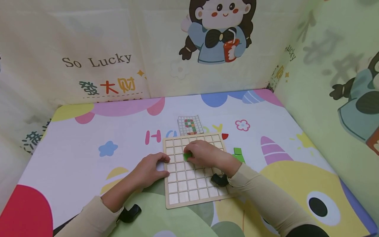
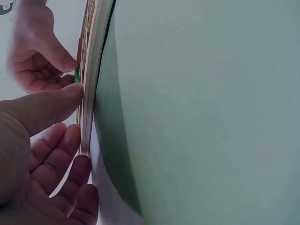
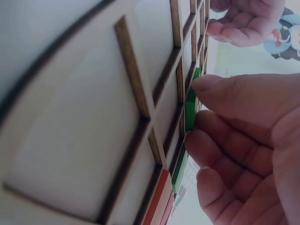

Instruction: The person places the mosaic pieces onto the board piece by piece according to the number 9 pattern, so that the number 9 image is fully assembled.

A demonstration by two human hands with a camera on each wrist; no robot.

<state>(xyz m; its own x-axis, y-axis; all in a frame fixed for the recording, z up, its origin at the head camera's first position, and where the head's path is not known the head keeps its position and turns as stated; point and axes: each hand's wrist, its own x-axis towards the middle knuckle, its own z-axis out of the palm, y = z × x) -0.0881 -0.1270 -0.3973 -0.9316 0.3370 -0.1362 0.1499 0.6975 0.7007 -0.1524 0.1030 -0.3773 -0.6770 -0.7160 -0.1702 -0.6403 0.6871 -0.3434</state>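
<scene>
A square wooden grid board [image 1: 177,204] lies on the table, its cells divided by thin strips. My right hand [image 1: 204,153] is over its upper middle, thumb and fingertips pinching a small green square tile [image 1: 187,156] at a cell. The right wrist view shows that green tile [image 3: 190,108] by the thumb tip, with another green tile [image 3: 179,171] and a red tile [image 3: 157,199] in the grid. My left hand [image 1: 151,169] rests at the board's left edge, thumb and fingers spread apart. In the left wrist view its thumb [image 2: 61,101] touches the rim.
Behind the board lies a gridded pattern card [image 1: 190,125] with coloured squares. Green tiles [image 1: 238,151] lie right of the board, partly behind the right wrist. A printed cloth [image 1: 74,154] covers the table; printed curtains [image 1: 160,42] stand behind and at the sides.
</scene>
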